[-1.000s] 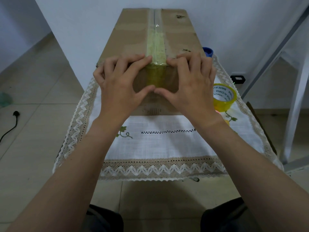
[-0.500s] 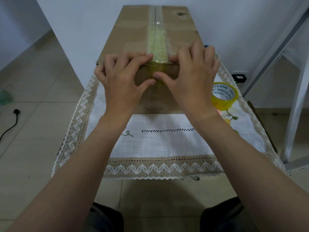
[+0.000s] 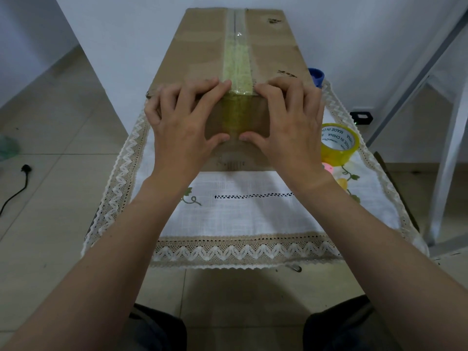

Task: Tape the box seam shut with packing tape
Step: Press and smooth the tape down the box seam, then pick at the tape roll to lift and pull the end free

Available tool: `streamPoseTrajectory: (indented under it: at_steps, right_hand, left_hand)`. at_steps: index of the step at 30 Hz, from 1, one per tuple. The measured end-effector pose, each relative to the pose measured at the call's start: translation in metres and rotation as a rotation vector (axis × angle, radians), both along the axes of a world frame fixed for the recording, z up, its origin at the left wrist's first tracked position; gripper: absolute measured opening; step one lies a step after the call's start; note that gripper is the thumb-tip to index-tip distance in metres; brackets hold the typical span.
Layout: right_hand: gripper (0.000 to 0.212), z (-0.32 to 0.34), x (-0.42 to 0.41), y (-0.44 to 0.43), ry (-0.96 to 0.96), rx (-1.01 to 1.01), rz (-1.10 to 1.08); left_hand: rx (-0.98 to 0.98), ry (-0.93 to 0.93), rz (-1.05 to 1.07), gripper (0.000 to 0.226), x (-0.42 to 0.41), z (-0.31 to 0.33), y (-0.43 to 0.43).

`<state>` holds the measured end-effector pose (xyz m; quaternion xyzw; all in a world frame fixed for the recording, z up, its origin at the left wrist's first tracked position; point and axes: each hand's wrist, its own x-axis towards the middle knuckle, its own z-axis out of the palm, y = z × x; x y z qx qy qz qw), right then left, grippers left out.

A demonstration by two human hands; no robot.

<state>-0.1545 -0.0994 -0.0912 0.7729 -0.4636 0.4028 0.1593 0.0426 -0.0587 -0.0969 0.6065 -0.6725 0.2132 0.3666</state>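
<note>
The cardboard box (image 3: pixel 202 54) lies along the table's (image 3: pixel 253 214) middle, both the left hand (image 3: pixel 182 127) and right hand (image 3: pixel 291 127) spread flat, gripping nothing, pressing the tape strip (image 3: pixel 236 107) over its near edge, while the tape roll (image 3: pixel 338 144) sits near the right edge.

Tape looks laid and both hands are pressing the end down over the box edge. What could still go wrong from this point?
1. The tape strip looks wrinkled along the top of the box, so trapped air may let it lift.
2. The left hand and right hand press toward the far side, and the box could slide on the tablecloth.
3. The tape roll sits beside the right hand, near the table's edge; a bump might knock it off.
</note>
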Motion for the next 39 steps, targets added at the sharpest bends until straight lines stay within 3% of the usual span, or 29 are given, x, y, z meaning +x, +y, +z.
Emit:
streamPoseTrajectory:
  at_steps: [6,9,17,24,29,33,39]
  right_hand:
    - [0.096,-0.003,-0.005,0.002,0.041,-0.014,0.036]
    - [0.093,-0.001,-0.012,0.005,0.068,0.001,0.08]
    - [0.029,-0.001,-0.04,0.012,0.005,-0.015,0.348]
    - [0.013,0.009,-0.072,0.011,-0.039,-0.111,0.321]
    - [0.016,0.007,-0.098,0.002,-0.048,0.177,0.181]
    - [0.022,-0.006,-0.117,-0.011,-0.026,0.514,0.041]
    - [0.029,-0.016,-0.128,-0.012,0.086,0.736,-0.125]
  left_hand:
    - [0.018,0.007,-0.01,0.091,-0.001,0.002,0.003]
    - [0.024,-0.014,-0.03,0.09,0.001,0.004,0.006]
    - [-0.13,0.188,-0.049,0.017,-0.024,0.014,0.011]
    - [-0.171,0.169,-0.067,0.013,-0.065,0.016,0.017]
    - [-0.258,0.209,-0.142,0.029,-0.076,0.02,0.007]
    - [-0.06,0.328,-0.237,0.041,-0.084,0.016,0.007]
    - [0.127,0.365,-0.29,0.051,-0.097,0.014,0.008]
